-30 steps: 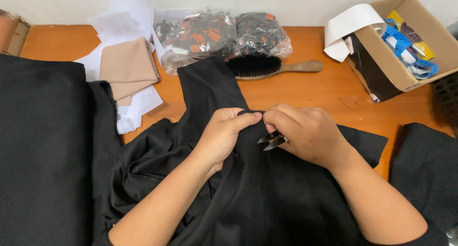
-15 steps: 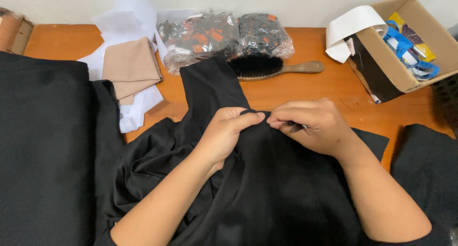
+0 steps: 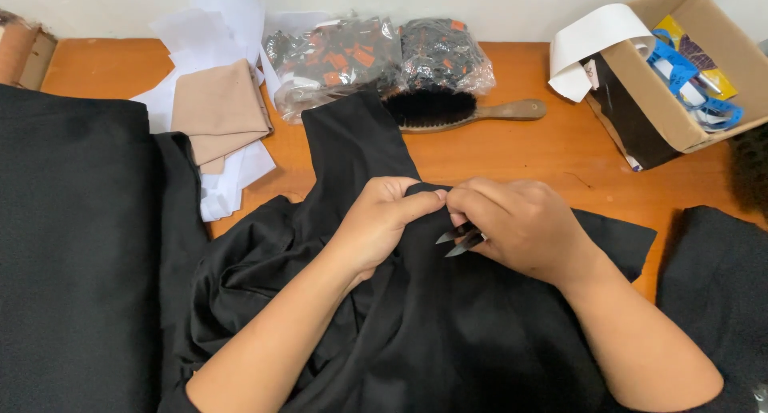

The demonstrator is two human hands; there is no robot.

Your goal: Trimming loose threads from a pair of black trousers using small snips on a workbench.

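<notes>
A black garment (image 3: 448, 333) lies spread over the wooden table (image 3: 560, 149), one part reaching up toward the brush. My left hand (image 3: 380, 221) pinches a fold of the black cloth at the middle. My right hand (image 3: 520, 225) meets it from the right, thumb and forefinger on the same fold, and holds small thread snips (image 3: 460, 241) whose dark blades stick out below the fingers. Both hands touch at the fingertips.
A wooden-handled brush (image 3: 448, 109) lies behind the hands, with clear bags of black and orange bits (image 3: 360, 57) beyond. A cardboard box (image 3: 680, 85) with blue tape sits at the right. Beige cloth (image 3: 216, 109) on white sheets and a black fabric stack (image 3: 72, 245) are at the left.
The snip blades were tucked out of sight half a second ago and now show again under my right hand. Both hands stay on the fold.
</notes>
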